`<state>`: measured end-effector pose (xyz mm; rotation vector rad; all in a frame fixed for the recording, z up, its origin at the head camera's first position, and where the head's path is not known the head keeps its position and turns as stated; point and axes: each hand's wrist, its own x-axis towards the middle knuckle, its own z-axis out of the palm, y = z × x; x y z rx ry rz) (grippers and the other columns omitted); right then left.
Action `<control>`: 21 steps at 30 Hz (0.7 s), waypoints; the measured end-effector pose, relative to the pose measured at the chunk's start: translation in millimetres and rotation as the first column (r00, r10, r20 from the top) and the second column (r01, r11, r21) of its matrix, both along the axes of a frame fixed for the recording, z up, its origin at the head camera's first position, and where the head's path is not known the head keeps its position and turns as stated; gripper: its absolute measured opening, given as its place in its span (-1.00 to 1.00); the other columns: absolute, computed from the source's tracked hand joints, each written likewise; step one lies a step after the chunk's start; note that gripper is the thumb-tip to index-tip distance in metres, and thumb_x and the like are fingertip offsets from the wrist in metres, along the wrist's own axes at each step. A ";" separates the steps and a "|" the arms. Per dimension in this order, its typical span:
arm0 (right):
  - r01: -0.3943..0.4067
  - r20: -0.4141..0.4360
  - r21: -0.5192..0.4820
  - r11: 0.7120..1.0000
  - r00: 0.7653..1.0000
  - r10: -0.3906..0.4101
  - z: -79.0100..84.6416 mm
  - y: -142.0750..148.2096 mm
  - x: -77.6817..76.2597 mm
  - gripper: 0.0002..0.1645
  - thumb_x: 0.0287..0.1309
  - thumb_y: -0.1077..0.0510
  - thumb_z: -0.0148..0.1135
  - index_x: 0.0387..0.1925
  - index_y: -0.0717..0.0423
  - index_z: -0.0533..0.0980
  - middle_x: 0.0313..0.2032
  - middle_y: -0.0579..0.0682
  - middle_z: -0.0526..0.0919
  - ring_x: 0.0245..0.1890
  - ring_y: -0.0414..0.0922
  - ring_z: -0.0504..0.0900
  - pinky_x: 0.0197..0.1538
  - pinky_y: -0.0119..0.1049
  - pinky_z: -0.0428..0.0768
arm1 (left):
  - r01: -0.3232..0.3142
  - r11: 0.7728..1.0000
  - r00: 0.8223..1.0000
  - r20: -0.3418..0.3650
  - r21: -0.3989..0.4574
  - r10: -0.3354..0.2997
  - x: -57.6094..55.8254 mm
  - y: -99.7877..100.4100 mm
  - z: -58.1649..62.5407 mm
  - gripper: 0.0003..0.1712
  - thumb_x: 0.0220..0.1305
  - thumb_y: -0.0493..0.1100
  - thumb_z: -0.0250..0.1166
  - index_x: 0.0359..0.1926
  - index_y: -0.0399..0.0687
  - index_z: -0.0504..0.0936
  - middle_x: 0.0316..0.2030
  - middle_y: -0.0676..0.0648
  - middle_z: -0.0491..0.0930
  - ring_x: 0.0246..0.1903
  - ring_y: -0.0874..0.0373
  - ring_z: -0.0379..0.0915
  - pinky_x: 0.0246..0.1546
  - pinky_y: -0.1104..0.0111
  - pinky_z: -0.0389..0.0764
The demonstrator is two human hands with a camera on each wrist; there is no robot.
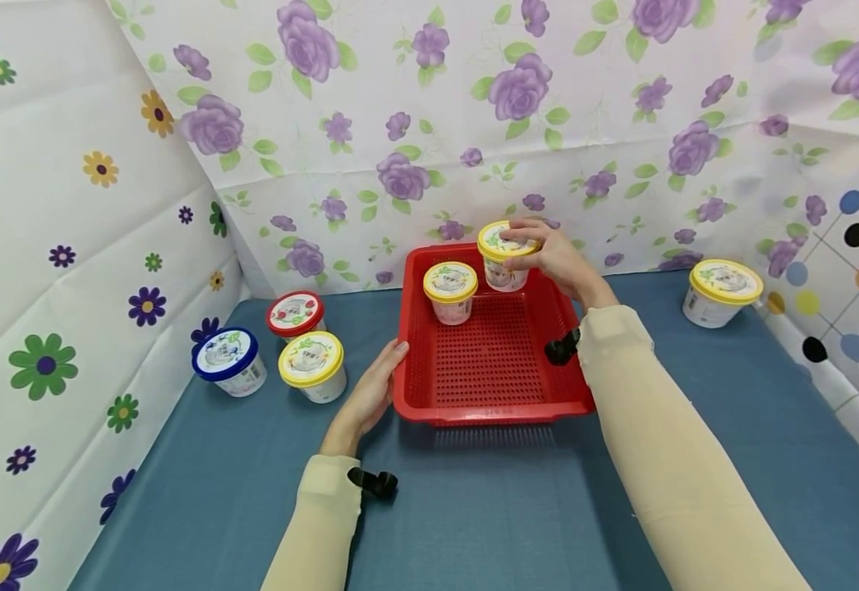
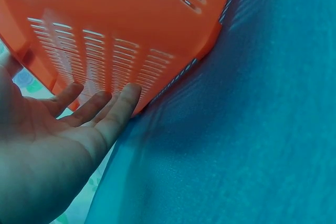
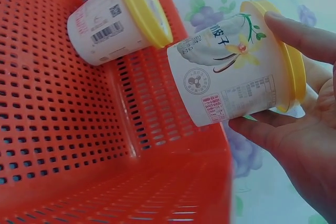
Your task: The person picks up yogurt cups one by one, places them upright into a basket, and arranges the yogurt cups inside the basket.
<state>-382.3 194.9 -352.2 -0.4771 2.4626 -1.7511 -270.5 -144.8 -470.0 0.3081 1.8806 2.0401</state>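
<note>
Your right grip [image 1: 561, 261] clamps a yellow-lidded tub [image 1: 505, 277] by its upper end over the red basket [image 1: 489, 413], which your left grip [image 1: 370, 390], fingers apart, probably steadies.

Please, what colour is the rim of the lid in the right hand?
Yellow; the lid rim shows best in the right wrist view.

Held tub [image 3: 226, 61], in the right hand [image 3: 310, 124]: large characters [image 3: 219, 36] appear to end in 皮子; what precedes them is not clearly legible. Below are a round stamp [image 3: 197, 81], a small red-printed box [image 3: 213, 108] and a ruled panel [image 3: 249, 95], all too fine to read. Second tub [image 3: 107, 27]: barcode [image 3: 107, 32], square code [image 3: 115, 10] and red print [image 3: 80, 21], digits and wording illegible. Yellow lid [image 1: 311, 359], red lid [image 1: 295, 313] and blue lid [image 1: 225, 351]: printed, lettering unreadable.
</note>
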 end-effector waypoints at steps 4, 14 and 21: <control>-0.004 -0.001 0.009 1.000 1.000 0.004 -5.6 -0.8 -0.9 -0.28 0.30 0.27 0.38 0.45 0.25 0.40 0.60 0.04 0.09 0.57 0.12 0.03 0.51 0.13 0.19 | -0.003 1.000 1.000 -0.001 0.004 0.003 0.0 0.1 -0.3 -0.30 0.66 0.17 -0.06 0.60 -0.04 0.10 0.38 -0.33 0.40 0.29 -0.23 0.43 0.10 0.27 0.62; 0.020 0.021 -0.001 1.000 1.000 -0.020 -15.9 -1.5 -4.6 -0.27 0.29 0.28 0.39 0.45 0.26 0.40 0.61 0.03 0.07 0.55 0.14 0.09 0.46 0.11 0.26 | -0.007 1.000 1.000 -0.007 0.012 0.007 0.7 0.4 -1.2 -0.36 0.66 0.17 -0.05 0.57 0.04 0.16 0.38 -0.34 0.38 0.26 -0.22 0.45 0.09 0.27 0.63; 0.047 0.032 0.017 0.999 0.998 -0.047 -21.2 -6.1 -7.2 -0.28 0.27 0.25 0.43 0.43 0.22 0.44 0.61 0.00 0.10 0.55 0.13 0.10 0.49 0.13 0.23 | -0.006 1.000 1.000 -0.003 0.018 0.006 0.9 -0.3 -0.4 -0.36 0.67 0.16 -0.06 0.57 0.03 0.15 0.38 -0.34 0.39 0.27 -0.23 0.44 0.08 0.28 0.63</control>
